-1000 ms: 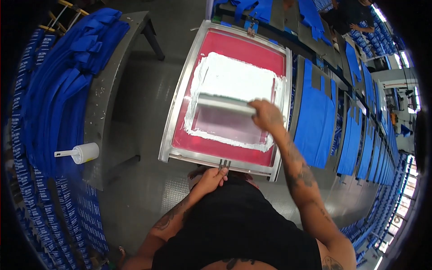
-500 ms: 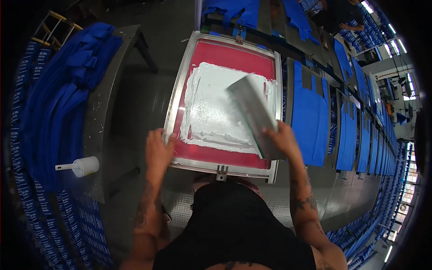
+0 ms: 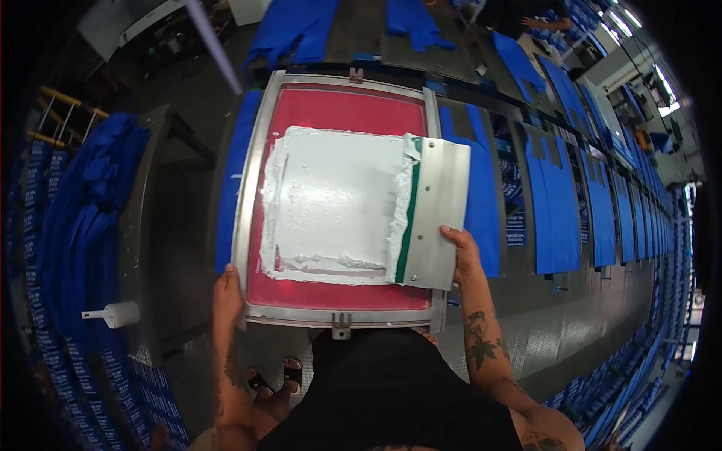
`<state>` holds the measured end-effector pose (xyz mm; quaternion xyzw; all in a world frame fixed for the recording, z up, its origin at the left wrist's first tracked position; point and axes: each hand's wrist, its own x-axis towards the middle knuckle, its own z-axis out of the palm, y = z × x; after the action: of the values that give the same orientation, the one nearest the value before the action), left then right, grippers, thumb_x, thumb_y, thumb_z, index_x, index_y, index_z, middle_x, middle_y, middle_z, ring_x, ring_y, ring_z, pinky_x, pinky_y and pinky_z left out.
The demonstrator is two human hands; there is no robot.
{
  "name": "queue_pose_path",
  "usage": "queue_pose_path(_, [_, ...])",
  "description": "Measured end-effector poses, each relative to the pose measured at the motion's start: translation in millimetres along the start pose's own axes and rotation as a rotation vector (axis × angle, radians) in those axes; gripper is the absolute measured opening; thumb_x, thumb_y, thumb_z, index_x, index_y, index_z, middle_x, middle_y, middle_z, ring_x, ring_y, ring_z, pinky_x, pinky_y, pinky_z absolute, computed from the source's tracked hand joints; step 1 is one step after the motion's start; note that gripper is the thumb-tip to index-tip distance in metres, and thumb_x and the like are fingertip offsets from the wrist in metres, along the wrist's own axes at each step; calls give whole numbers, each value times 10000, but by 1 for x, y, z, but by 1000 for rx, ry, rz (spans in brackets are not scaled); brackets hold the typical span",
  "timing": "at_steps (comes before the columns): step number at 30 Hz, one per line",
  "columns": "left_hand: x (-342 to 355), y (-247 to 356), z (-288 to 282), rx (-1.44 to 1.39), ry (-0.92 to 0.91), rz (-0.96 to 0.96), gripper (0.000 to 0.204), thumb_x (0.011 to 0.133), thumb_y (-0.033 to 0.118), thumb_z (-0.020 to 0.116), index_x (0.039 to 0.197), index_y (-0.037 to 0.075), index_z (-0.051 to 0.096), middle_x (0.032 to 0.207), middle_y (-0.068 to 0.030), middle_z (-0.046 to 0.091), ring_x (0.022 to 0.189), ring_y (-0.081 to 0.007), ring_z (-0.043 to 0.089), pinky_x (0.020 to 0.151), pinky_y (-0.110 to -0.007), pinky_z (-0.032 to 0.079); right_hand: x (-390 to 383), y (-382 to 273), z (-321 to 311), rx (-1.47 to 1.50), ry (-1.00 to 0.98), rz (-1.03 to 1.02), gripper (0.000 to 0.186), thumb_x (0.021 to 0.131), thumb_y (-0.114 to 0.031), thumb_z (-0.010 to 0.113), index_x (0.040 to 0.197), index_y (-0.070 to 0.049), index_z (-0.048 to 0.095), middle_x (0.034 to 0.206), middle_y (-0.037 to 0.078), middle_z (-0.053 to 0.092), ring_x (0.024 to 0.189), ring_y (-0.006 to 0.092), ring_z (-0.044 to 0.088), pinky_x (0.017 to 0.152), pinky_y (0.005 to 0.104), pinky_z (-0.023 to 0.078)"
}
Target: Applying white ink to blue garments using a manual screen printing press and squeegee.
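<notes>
A silkscreen (image 3: 255, 203) with a metal frame and a red mesh border lies in front of me. White ink (image 3: 338, 195) covers the middle of its mesh, thickest along the edges. My right hand (image 3: 462, 252) grips the outer edge of a wide metal squeegee (image 3: 444, 210), thumb on top. The squeegee rests along the right side of the screen, and its green blade (image 3: 411, 218) touches a thick ridge of white ink. My left hand (image 3: 228, 295) holds the frame at its near left corner, most of its fingers hidden.
Blue fabric pieces (image 3: 556, 203) lie on a long row of boards to the right. At left, a dark table (image 3: 143, 218) stands beside heaped blue fabric (image 3: 83, 195) and a white tub with a handle (image 3: 120, 315). Another person's hand (image 3: 553, 24) shows at far right.
The squeegee has turned from a raised slant to lie along the screen's right side, with ink now banked against its blade. The screen appears farther left, now over blue fabric; my view has shifted too.
</notes>
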<state>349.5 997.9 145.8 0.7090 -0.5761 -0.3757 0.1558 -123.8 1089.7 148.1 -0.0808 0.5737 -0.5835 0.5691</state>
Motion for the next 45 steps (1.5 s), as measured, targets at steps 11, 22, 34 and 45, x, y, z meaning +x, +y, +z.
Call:
queue_pose_path(11, [26, -53, 49, -129, 2, 92, 658, 1006, 481, 325, 955, -116, 595, 916, -334, 611, 903, -453, 602, 807, -452, 448, -7, 22, 10, -70, -10, -105, 473, 837, -165, 629, 1234, 61, 506, 1068, 158, 638, 941, 279, 654, 845, 396, 535])
queue_pose_path(22, [40, -61, 56, -20, -21, 106, 710, 999, 510, 282, 1003, -119, 611, 944, -348, 619, 966, -500, 586, 840, -467, 452, 15, 21, 1, -158, -60, -44, 423, 807, -235, 682, 1119, 35, 588, 981, 147, 663, 867, 277, 672, 807, 414, 549])
queue_pose_path(34, [40, -69, 79, -34, -2, 29, 712, 993, 541, 293, 1057, -96, 605, 946, -291, 637, 921, -413, 612, 847, -422, 451, 22, 36, -17, -41, -45, 34, 402, 821, -241, 680, 1088, 49, 598, 974, 152, 673, 835, 249, 684, 764, 383, 570])
queue_pose_path(45, [37, -64, 81, -102, 31, 76, 640, 1017, 479, 318, 1043, -95, 599, 893, -268, 630, 833, -331, 600, 808, -397, 454, 29, 50, -27, 3, 11, -33, 472, 820, -214, 665, 1197, 46, 550, 1032, 159, 661, 935, 266, 660, 840, 401, 536])
